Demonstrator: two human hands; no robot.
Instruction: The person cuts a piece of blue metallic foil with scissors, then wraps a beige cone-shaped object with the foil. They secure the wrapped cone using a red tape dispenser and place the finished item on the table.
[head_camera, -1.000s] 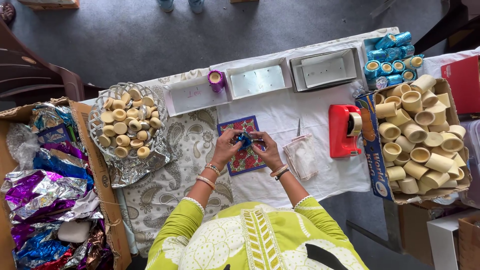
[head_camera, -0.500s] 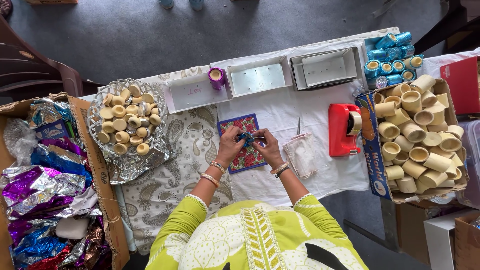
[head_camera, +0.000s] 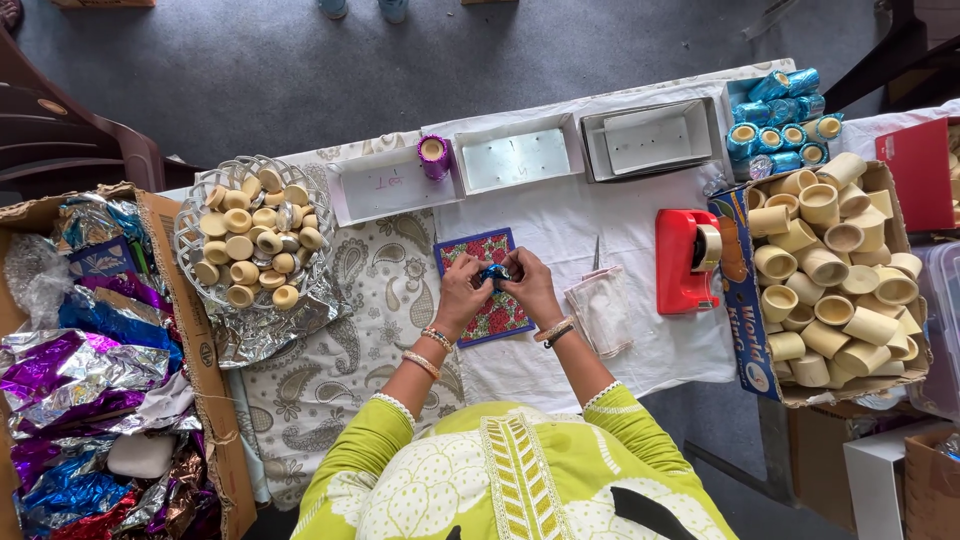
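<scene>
Both forearms angled inward, left hand (head_camera: 462, 292) and right hand (head_camera: 530, 288) meeting over patterned mat (head_camera: 487, 285) near the table's (head_camera: 640, 225) front edge, fingertips of both pinching small blue foil-wrapped piece (head_camera: 493, 273) between them.

Glossy blue foil (head_camera: 493, 272); matt cloth tablecloth (head_camera: 640, 340); shiny red plastic tape dispenser (head_camera: 680, 262).

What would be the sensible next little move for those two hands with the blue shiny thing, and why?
Probably keep pressing the blue foil snug around the small piece. Both the left hand and the right hand pinch it together above the patterned mat, and it looks only partly wrapped, unlike the finished blue-wrapped cups at the far corner of the table.
</scene>
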